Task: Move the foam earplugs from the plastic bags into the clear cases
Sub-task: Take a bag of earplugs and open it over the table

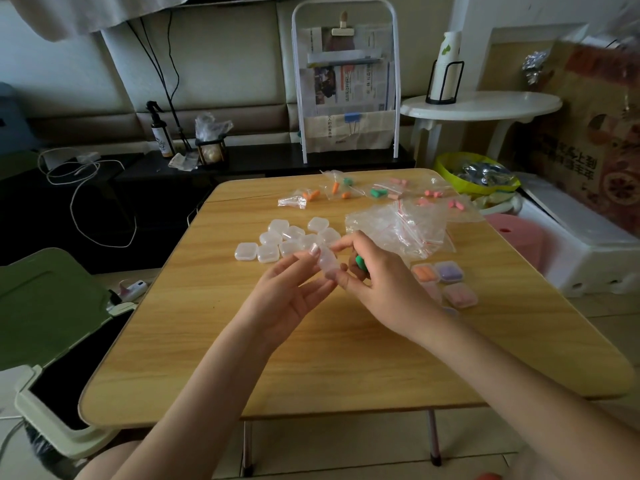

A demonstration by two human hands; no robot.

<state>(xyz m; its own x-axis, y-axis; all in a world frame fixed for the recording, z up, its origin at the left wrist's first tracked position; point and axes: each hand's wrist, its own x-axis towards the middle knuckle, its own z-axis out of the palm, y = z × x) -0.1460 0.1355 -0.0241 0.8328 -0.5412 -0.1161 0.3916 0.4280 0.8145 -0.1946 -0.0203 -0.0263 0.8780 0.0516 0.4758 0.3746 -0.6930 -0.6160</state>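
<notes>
Holding a clear case above the middle of the table, the left hand pinches it at its left side, the case standing on edge, long axis tilted from upper left to lower right; the right hand touches its other side with thumb and forefinger, a green earplug curled in its remaining fingers, just right of the case; whether the lid is open, I cannot tell. Empty cases lie behind; filled cases sit toward the right edge; empty bags heap beyond them; bags with earplugs line the far edge.
</notes>
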